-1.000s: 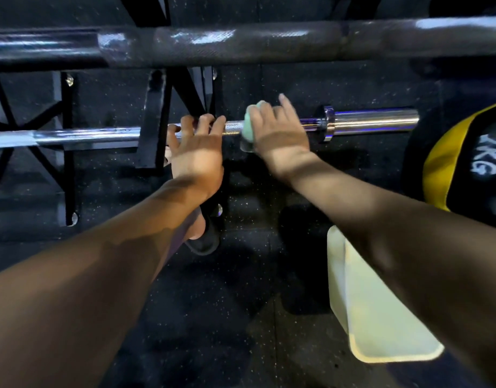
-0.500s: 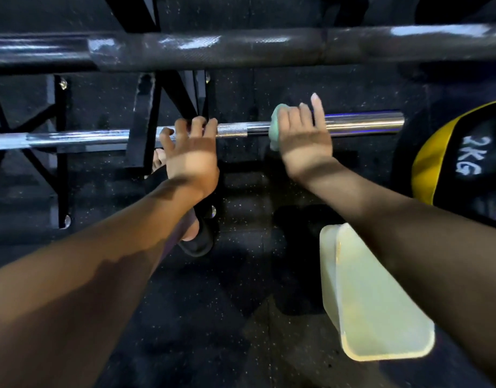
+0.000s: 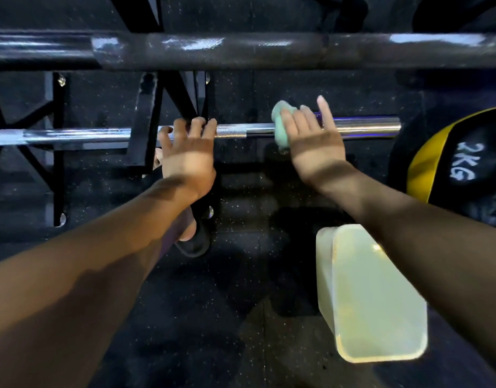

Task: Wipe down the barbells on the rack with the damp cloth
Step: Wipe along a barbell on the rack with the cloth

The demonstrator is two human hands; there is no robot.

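Both grips sit on the chrome barbell [image 3: 241,131] that runs left to right across the middle of the view. Left hand [image 3: 189,161] curls its fingers over the knurled part of the bar, just right of a black rack upright [image 3: 142,121], and holds the bar itself. Right hand [image 3: 314,141] is further right along the same bar, pressing a bunched pale green cloth [image 3: 280,126] around the shaft; its fingers wrap over the cloth, while one finger sticks out straight past the bar toward the far side. The cloth bulges out at the left edge of that hand, and the smooth sleeve of the bar shows beyond it to the right. A second, darker barbell [image 3: 213,51] lies across the rack nearer the top of the view, untouched by either hand. On the dark speckled floor [image 3: 227,317], near the right forearm, stands a pale yellowish container [image 3: 375,298]. A black and yellow ball marked 2KG [image 3: 451,163] rests at the right edge, and a foot in a black sandal [image 3: 193,239] shows beneath the left wrist.
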